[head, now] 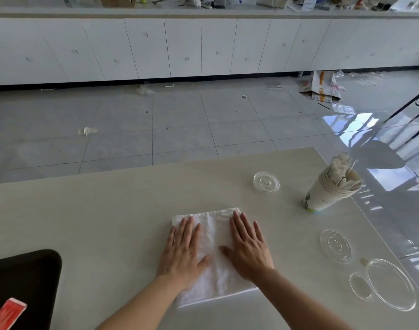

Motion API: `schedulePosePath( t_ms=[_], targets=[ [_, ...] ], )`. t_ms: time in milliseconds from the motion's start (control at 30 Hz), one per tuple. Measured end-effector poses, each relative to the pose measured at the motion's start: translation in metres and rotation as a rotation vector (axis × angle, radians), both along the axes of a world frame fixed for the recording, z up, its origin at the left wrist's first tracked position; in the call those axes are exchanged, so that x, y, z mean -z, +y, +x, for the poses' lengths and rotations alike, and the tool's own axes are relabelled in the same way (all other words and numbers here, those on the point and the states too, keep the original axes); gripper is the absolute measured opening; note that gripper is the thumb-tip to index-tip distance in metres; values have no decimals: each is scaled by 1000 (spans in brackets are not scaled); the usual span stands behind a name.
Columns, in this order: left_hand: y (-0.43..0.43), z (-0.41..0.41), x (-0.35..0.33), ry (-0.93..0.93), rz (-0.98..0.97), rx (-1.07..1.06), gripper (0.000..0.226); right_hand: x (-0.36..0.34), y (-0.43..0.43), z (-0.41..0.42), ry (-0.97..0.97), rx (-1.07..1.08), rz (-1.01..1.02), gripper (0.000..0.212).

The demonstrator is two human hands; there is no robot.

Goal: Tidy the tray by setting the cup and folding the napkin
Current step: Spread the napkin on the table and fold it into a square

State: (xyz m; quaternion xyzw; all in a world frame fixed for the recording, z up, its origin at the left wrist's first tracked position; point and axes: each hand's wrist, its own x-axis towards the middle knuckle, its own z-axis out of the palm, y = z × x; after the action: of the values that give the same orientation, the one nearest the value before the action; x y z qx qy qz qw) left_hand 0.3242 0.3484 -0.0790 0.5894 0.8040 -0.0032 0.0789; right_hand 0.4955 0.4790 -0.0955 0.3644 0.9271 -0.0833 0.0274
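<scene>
A white cloth napkin [213, 234] lies folded into a rectangle on the pale table [108, 222], in front of me. My left hand [183, 248] rests flat on its left half, fingers spread. My right hand [247, 246] presses flat on its right half. Neither hand grips anything. A stack of paper cups [327, 189] with crumpled paper inside stands tilted at the right. A black tray [25, 277] sits at the near left corner, holding a red packet [6, 315].
Clear plastic lids lie on the table: one [266, 182] beyond the napkin, one [336, 245] at the right, and a large one [390, 287] with a small one [361, 287] near the right edge. Past the table's far edge is a littered tiled floor.
</scene>
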Motion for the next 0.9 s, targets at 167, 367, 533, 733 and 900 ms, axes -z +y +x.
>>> schedulePosePath(
  t_ms=[167,367,533,733,900],
  targets=[
    [-1,-2,7,-29,-38,-28,88,3,1,-1,-21,34,-4,93],
    [-32,-22,10,-18,-18,-52,88,3,-24,-24,-29,-15,-35,93],
    [-90,-41,8,-7,-63,-128,89,2,-69,-53,-26,-101,-61,93],
    [-157,-57,10,-1,-85,-187,89,3,-126,-77,-37,-157,-87,94],
    [-170,-66,5,-4,-147,-194,89,-2,-144,-80,-66,-144,-76,91]
  ],
)
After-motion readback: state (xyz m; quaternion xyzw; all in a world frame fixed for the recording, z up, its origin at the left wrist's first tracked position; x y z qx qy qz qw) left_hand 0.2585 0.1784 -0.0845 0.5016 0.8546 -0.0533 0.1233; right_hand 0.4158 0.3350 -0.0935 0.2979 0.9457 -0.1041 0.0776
